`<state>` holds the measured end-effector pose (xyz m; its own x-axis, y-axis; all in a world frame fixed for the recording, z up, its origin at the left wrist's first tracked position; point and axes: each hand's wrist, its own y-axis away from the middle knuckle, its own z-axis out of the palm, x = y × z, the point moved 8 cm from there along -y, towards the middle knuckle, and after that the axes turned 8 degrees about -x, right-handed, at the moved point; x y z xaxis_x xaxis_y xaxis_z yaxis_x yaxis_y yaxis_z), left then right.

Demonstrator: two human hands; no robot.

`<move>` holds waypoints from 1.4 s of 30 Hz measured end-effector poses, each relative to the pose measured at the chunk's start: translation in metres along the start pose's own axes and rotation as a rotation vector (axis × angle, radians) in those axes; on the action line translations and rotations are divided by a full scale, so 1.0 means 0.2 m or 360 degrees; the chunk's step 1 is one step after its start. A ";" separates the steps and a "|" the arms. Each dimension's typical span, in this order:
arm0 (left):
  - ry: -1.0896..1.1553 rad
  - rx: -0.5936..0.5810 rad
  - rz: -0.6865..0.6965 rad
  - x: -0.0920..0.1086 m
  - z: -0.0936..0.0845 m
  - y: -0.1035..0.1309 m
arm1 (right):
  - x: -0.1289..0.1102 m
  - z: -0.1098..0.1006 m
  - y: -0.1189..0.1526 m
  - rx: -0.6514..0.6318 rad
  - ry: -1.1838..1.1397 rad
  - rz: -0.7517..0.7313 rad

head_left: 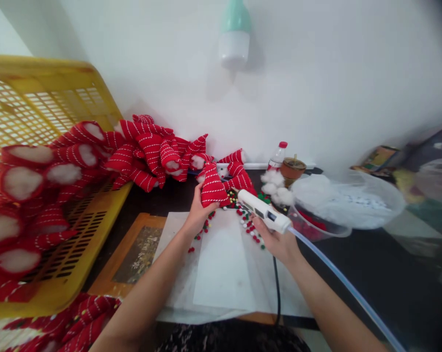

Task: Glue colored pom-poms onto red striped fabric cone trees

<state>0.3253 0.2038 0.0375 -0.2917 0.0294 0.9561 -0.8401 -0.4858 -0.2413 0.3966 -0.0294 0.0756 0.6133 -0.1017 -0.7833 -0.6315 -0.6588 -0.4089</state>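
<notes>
A red stuffed cone with white stitched stripes (212, 187) is in my left hand (198, 213), with fingers closed round its left side and lower edge. My right hand (276, 239) grips a white glue gun (263, 211), its nozzle pointing left toward the cone. From the back of the gun a clear, bluish tube (338, 274) runs off to the lower right. Small red, white and green pompoms (251, 226) lie scattered below both hands on white paper (223, 264).
A yellow crate (55, 78) full of striped red cones tilts at the left, and more cones (151, 151) are heaped against the wall. White fluff (277, 188), a bottle (277, 156), a brown pot (293, 170) and clear plastic tubs (375, 210) stand at the right. A black cord (276, 288) hangs over the front.
</notes>
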 end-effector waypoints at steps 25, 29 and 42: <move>0.0018 -0.0057 0.0024 -0.01 0.04 0.02 | -0.07 0.04 -0.04 -0.0293 -0.0029 -0.0041; -0.0030 -0.0088 0.0033 0.01 0.05 0.03 | -0.06 0.04 -0.04 -0.0255 -0.0062 0.0028; -0.0226 -0.0072 0.0085 0.04 0.05 0.04 | 0.05 0.02 -0.01 -0.0233 -0.0336 0.0035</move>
<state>0.3212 0.1924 0.0444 -0.2715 -0.1210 0.9548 -0.8460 -0.4431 -0.2967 0.4023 -0.0262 0.0662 0.4778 0.0307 -0.8780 -0.5589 -0.7604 -0.3307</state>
